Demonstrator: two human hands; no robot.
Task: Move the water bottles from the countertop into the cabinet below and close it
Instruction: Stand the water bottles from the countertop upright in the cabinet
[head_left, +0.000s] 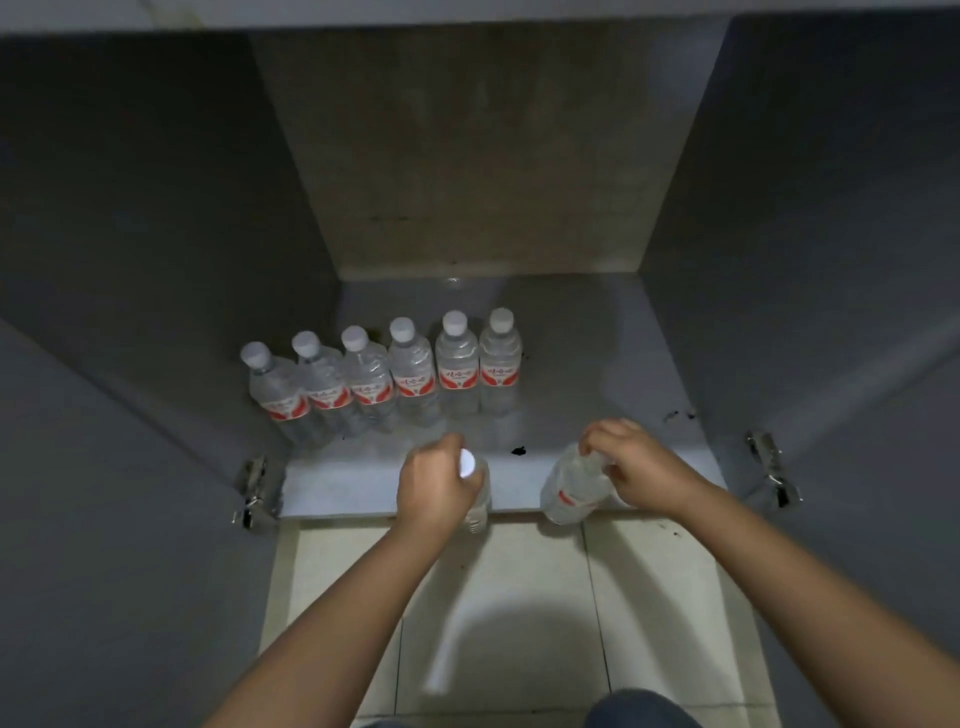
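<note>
Several clear water bottles (415, 371) with white caps and red labels stand in a row on the cabinet floor (582, 364), toward its left side. My left hand (434, 486) grips the neck of another bottle (478, 493) at the cabinet's front edge, its white cap showing beside my fingers. My right hand (631, 467) holds a second bottle (571, 491) by its top, tilted, over the front edge on the right; its cap is hidden by my fingers.
Both grey cabinet doors stand wide open, the left door (119, 519) and the right door (857, 467), with metal hinges (254, 488) at the front corners. Small dark marks dot the cabinet floor. Pale floor tiles (519, 597) lie below my arms.
</note>
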